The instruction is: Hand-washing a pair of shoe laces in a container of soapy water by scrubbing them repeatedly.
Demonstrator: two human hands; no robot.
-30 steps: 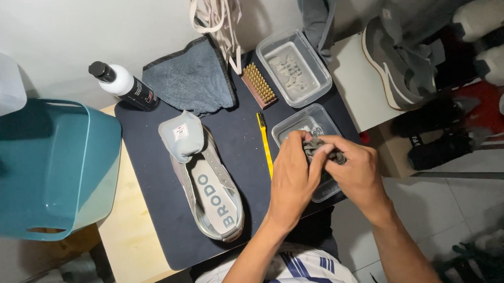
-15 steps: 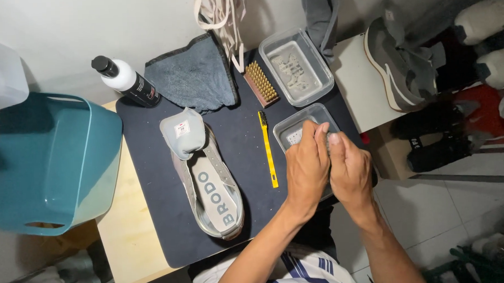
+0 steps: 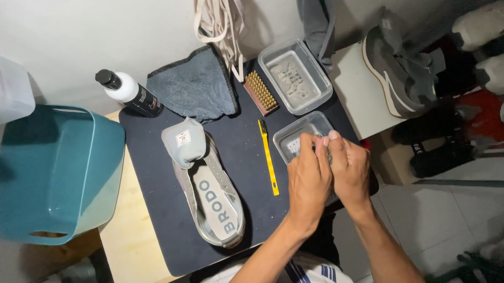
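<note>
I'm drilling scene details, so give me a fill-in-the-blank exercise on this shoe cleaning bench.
1. Both hands are pressed together over a clear plastic ____.
2. The thin brush lying on the dark mat has a ____ handle.
3. The big tub at the table's left is ____.
4. The shoe on the mat has no ____.

Missing words: container; yellow; teal; laces
</note>
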